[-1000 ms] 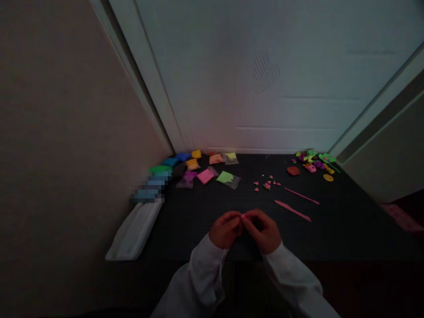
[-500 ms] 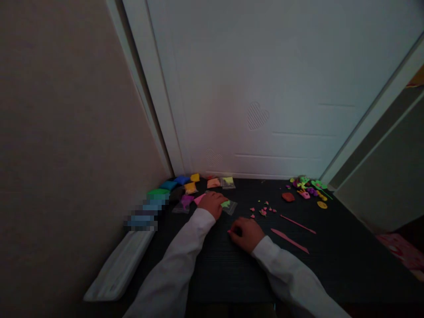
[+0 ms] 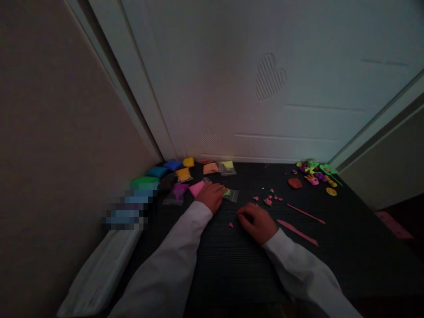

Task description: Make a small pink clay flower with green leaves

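Note:
My left hand (image 3: pixel 210 196) lies on the dark table (image 3: pixel 347 229) over two small clay bags, a pink one (image 3: pixel 196 188) and a green one (image 3: pixel 231 194); its fingers curl down on them, and I cannot see which it grips. My right hand (image 3: pixel 257 221) rests on the table with its fingers curled, and nothing shows in it. A tiny pink clay bit (image 3: pixel 231 225) lies just left of my right hand. Small pink scraps (image 3: pixel 267 201) sit a little beyond it.
More coloured clay bags (image 3: pixel 172 170) lie at the back left by the white door (image 3: pixel 265 88). Two pink modelling tools (image 3: pixel 298 232) lie right of my right hand. Small clay figures (image 3: pixel 314 170) stand at the back right. A white tray (image 3: pixel 99 274) lies at the left edge.
My hands were together near me, pinching a pink bit. They parted: the left reached forward onto the bags, the right went down to the table, and the pink bit now lies beside it.

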`<action>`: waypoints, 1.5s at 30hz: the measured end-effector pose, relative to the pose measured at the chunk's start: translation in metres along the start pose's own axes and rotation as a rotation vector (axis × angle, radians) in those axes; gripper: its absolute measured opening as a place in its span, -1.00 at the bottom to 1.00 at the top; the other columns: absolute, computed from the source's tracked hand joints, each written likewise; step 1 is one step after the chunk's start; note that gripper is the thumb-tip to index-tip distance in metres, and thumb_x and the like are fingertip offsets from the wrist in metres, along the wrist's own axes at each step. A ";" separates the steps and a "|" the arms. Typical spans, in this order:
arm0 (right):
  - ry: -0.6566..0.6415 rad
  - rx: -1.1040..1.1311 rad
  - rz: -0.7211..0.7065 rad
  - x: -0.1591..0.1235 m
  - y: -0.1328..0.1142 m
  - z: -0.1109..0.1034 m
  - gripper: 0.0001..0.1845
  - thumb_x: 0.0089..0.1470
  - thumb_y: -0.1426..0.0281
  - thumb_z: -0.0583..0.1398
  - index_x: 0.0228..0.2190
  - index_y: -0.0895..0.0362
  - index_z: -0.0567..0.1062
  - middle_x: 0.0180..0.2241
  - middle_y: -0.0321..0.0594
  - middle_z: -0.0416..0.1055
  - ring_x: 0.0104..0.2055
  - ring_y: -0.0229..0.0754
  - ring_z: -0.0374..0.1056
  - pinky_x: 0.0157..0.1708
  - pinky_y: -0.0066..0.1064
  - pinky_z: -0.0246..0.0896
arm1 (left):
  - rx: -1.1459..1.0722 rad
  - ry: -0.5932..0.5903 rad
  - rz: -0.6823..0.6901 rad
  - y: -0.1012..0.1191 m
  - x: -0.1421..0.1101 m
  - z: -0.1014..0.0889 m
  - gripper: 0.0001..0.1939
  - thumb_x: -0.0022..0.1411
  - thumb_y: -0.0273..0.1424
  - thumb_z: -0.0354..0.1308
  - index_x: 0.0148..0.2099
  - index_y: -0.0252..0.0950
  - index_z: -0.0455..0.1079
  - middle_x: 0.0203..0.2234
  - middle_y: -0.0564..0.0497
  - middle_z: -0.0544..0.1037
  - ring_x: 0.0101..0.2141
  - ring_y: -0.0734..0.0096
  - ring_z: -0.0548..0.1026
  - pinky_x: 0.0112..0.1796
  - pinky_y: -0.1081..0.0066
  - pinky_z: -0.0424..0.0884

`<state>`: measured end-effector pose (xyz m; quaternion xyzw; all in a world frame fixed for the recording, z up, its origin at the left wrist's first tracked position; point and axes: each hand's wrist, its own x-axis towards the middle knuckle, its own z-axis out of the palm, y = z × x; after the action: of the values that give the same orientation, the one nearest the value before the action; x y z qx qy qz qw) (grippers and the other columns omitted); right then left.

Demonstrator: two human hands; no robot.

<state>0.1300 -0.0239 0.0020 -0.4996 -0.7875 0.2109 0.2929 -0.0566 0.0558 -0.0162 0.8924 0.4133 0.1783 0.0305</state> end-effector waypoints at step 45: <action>0.101 0.173 0.079 0.043 0.002 0.008 -0.88 -0.13 0.35 0.14 -0.58 0.14 0.33 -0.50 -0.28 0.34 -0.43 -0.29 0.24 -0.40 -0.46 0.11 | -0.925 0.154 -0.390 0.035 -0.007 -0.006 -0.77 0.03 -0.26 0.00 -0.38 -0.35 0.28 -0.54 0.04 0.37 -0.48 0.50 0.33 -0.43 0.48 0.23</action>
<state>0.1120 0.0157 0.0050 -0.5129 -0.7303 0.2642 0.3658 -0.0370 0.0270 -0.0060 0.6757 0.4512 0.3992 0.4248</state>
